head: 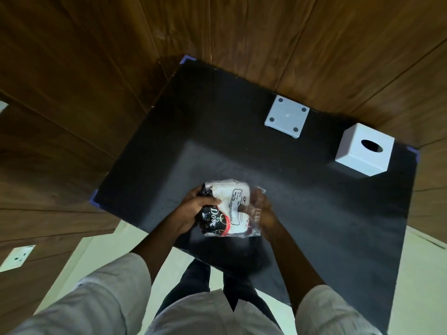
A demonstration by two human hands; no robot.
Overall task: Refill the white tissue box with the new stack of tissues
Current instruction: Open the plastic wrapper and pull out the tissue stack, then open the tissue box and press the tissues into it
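head view: looking straight down over a black matte table top [314, 213] with blue tape at its corners, set against brown wood-panelled walls [96, 68].
left hand: the left hand [196, 211] is wrapped around the dark printed end of the clear plastic tissue pack [229, 209], thumb across the top, fingers curled under it. closed on the pack.
right hand: the right hand [262, 211] grips the opposite, transparent end of the same pack; its fingers show through the crinkled film, pinching the loose wrapper there.
tissue pack: held up between both hands, over the near middle of the table, white tissues inside, a white label with black print facing up, black-and-red branding on the left-hand end.
white tissue box: the white plastic cube-shaped tissue box [365, 149] sits at the far right of the table, oval slot on its top face, well apart from the hands.
base plate: a flat white square panel with four dark round feet [287, 116] lies feet-up at the far edge, to the left of the box, not touching it.
person: pale sleeves and dark trousers at the bottom of the frame, standing on a light floor [96, 257].
wall extras: a white socket plate [17, 258] low on the left wall.
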